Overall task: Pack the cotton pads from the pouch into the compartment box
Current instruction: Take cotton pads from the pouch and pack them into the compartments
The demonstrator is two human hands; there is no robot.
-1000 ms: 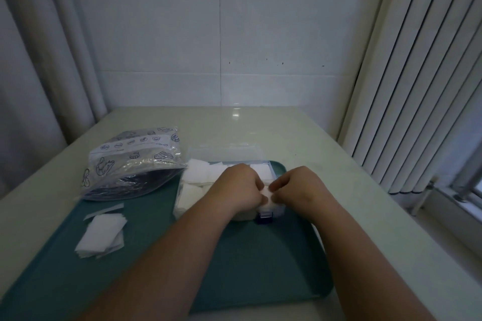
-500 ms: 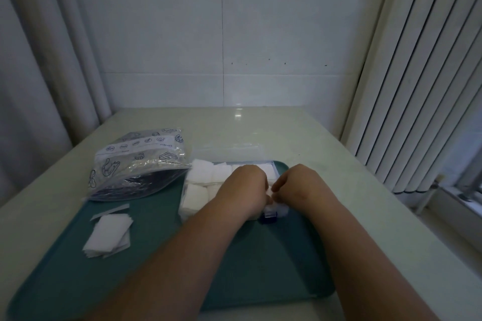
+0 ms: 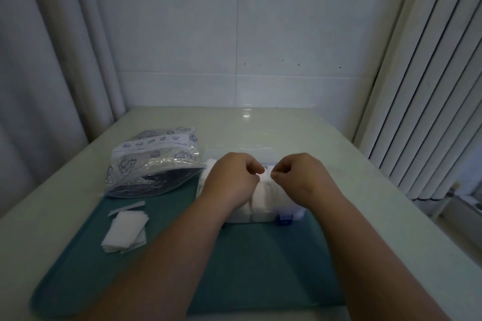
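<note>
The clear compartment box stands on a teal tray, with white cotton pads filling its visible compartments. A blue latch sits on its front wall. My left hand and my right hand hover over the box with curled fingers, fingertips almost meeting. Between them they pinch a small white cotton pad above the rear compartments. The printed plastic pouch lies to the left of the box, its mouth facing the box. My hands and forearms hide most of the box.
A loose stack of cotton pads and a thin torn strip lie on the tray's left side. The tray sits on a pale table against a tiled wall. Curtains hang left; a ribbed radiator stands right.
Both hands have moved from the box's front edge by the latch up and back over the rear compartments. The front row of pads and the latch now show.
</note>
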